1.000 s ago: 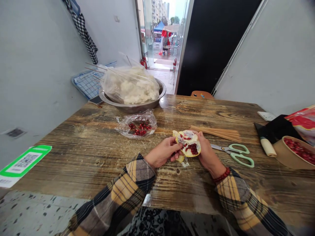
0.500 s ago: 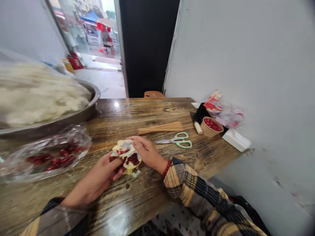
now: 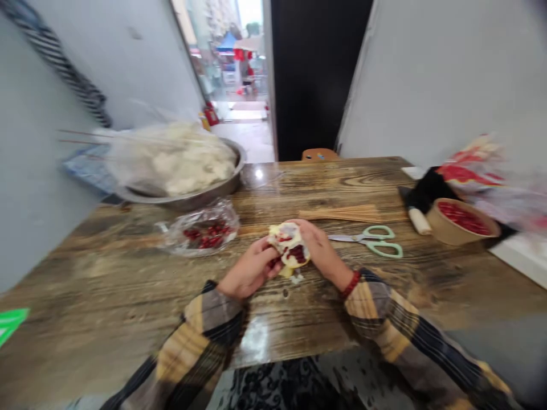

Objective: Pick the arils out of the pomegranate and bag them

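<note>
A broken piece of pomegranate (image 3: 289, 246) with pale rind and dark red seeds is held over the wooden table (image 3: 128, 296) by both hands. My left hand (image 3: 250, 272) grips it from the left, thumb on the seeds. My right hand (image 3: 321, 250) cups it from the right, fingers curled over the top. A small pale scrap of rind (image 3: 296, 278) lies on the table just under the fruit. Both arms wear plaid sleeves, and a red bead bracelet circles my right wrist.
A clear plastic bag with red seeds (image 3: 200, 233) lies left of the hands. Behind it stands a metal basin (image 3: 200, 196) of white dough under plastic. Bamboo skewers (image 3: 342, 214), green scissors (image 3: 376, 242), a knife (image 3: 416, 208) and a paper bowl of seeds (image 3: 459, 222) sit to the right.
The head camera swung right, then back toward the left; the picture is now motion-blurred. Both hands kept their hold on the pomegranate piece at the same spot on the table.
</note>
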{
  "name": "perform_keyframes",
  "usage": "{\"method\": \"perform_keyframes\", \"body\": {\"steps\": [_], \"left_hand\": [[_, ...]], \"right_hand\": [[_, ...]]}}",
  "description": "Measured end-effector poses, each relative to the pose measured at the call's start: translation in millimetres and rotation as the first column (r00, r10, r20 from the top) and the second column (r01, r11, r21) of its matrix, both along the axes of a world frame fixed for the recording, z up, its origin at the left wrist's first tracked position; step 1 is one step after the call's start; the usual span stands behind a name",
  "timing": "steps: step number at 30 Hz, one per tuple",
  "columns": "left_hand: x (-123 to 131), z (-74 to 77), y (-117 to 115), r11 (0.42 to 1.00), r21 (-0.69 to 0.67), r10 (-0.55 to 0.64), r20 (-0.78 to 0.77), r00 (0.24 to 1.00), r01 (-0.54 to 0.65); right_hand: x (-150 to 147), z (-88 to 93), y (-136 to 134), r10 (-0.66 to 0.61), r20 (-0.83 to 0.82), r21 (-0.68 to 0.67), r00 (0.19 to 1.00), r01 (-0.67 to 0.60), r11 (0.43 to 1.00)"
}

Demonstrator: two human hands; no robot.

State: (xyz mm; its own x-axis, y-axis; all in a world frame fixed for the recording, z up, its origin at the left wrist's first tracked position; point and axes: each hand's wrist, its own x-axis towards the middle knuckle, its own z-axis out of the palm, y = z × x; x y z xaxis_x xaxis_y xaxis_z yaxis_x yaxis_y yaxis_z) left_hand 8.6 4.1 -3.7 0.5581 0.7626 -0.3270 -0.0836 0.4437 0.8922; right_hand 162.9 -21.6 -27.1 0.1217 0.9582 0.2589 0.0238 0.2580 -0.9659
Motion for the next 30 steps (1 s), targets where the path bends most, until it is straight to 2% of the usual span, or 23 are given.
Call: {"method": "perform_keyframes", "body": {"steps": [5, 9, 13, 18, 24, 27, 30], "left_hand": [[-6, -3.9, 3, 0.994, -0.105, 0.018, 0.085, 0.996, -0.009], [-8, -4.3, 2, 0.995, -0.1, -0.014, 0.12, 0.993, 0.026], [-7, -6.2, 1, 0.997, -0.079, 0.007, 0.102, 0.995, 0.001], [-11, -8.5, 5, 0.997, -0.055, 0.054, 0.144, 0.988, -0.046], [-16, -8.5, 5, 0.998, -0.052, 0.044, 0.238, 0.97, -0.032], [-20, -4.0, 6, 0.994, -0.049, 0.103, 0.233, 0.967, -0.094], [-27, 8.9, 11, 0.98, -0.029, 0.198, 0.225, 0.954, -0.196]], "right_hand": [[2, -7.5, 2, -0.016, -0.272, -0.124, 0.962, -0.018, 0.992], [1, -5.9, 3, -0.043, -0.365, -0.183, 0.93, -0.027, 0.983], [0, -4.1, 3, -0.019, -0.406, -0.208, 0.914, -0.072, 0.975], [1, -6.8, 4, -0.003, -0.389, -0.172, 0.921, -0.069, 0.983], [3, -13.5, 6, -0.094, -0.411, -0.191, 0.907, 0.015, 0.981], [4, -13.7, 8, -0.103, -0.455, -0.22, 0.885, 0.0, 0.975], [5, -8.9, 10, -0.148, -0.476, -0.298, 0.867, -0.001, 0.955]]}}
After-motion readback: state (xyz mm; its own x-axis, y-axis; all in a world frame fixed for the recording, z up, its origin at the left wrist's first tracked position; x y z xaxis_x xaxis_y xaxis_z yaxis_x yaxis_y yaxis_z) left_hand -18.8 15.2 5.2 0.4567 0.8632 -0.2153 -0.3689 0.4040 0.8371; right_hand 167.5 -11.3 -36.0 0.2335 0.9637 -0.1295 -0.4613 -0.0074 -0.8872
